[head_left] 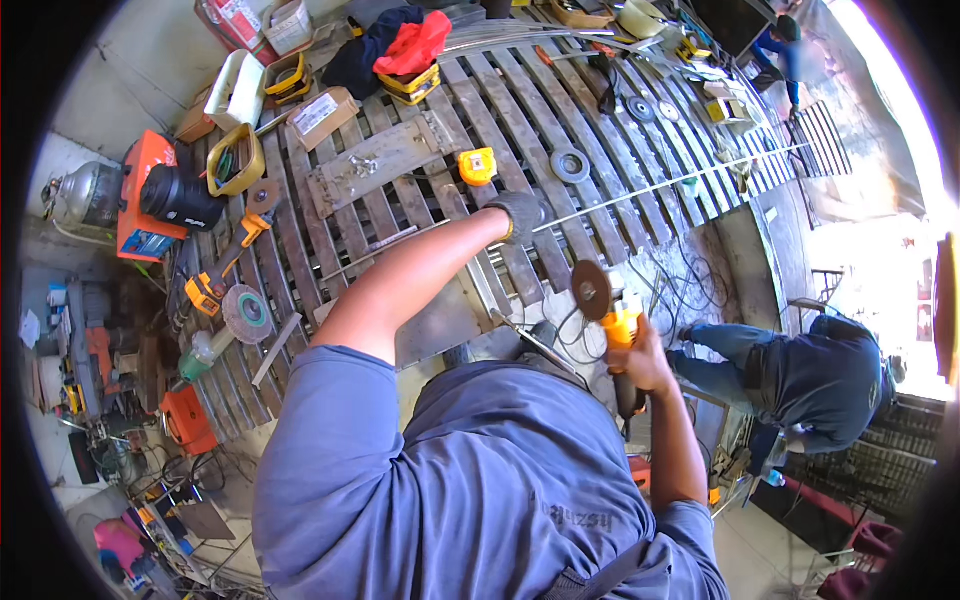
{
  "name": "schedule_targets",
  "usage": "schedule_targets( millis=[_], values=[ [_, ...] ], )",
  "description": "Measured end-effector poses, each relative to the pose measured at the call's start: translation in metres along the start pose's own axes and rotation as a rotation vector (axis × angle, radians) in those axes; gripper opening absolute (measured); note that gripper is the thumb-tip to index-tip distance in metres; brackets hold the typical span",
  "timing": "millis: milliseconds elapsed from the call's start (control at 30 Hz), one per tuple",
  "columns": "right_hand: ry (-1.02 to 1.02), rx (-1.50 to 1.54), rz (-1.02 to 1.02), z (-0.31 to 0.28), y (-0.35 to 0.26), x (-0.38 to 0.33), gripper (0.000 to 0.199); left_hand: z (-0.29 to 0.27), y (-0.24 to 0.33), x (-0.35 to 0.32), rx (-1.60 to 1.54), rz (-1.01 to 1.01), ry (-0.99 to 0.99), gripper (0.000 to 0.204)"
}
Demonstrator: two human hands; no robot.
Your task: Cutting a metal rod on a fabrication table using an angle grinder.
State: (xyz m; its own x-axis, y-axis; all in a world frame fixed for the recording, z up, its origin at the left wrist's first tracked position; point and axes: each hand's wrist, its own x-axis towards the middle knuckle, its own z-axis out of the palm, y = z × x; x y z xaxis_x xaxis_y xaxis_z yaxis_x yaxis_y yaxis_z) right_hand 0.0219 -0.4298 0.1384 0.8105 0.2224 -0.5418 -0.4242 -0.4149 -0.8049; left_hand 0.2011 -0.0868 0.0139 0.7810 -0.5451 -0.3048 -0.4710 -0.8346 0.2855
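My left hand, in a dark grey glove, is closed around a long thin metal bar that lies slantwise across the slatted metal workbench. Some of the fingers are hidden by the glove's back. My bare right hand grips a yellow and black angle grinder off the bench's near edge. The grinder's brown cutting disc points up toward the bench, apart from the bar. Beyond my left hand sit a yellow tape measure and a round grey disc.
At the left lie another yellow grinder, a flap disc and an orange machine. Bins and a cardboard box line the far left. Cables run over the floor at right, where a co-worker bends over. Another person is farther off.
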Motion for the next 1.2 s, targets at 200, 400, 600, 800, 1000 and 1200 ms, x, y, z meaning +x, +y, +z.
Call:
schedule_targets(
  millis=[200,400,600,800,1000,1200],
  values=[
    [0.135,0.262,-0.116,-0.06,-0.022,0.008,0.053,0.04,-0.004,-0.017,-0.161,-0.312,0.147,0.028],
    [0.127,0.522,-0.127,-0.105,-0.018,0.03,0.059,0.02,0.103,-0.051,-0.364,-0.311,0.324,0.031],
    [0.007,0.883,-0.058,-0.134,0.018,0.061,0.052,-0.016,0.26,-0.046,-0.737,0.327,0.485,0.076],
    [0.044,1.144,0.007,-0.162,0.05,0.094,0.04,-0.034,0.314,0.011,-0.447,0.367,0.517,0.08],
    [0.021,1.205,0.041,-0.213,0.09,0.106,0.05,-0.024,0.341,0.077,-0.376,0.451,0.466,0.062],
    [0.041,1.125,0.129,-0.289,0.134,0.097,0.049,-0.044,0.32,0.18,-0.595,0.52,0.188,0.061]
  ],
)
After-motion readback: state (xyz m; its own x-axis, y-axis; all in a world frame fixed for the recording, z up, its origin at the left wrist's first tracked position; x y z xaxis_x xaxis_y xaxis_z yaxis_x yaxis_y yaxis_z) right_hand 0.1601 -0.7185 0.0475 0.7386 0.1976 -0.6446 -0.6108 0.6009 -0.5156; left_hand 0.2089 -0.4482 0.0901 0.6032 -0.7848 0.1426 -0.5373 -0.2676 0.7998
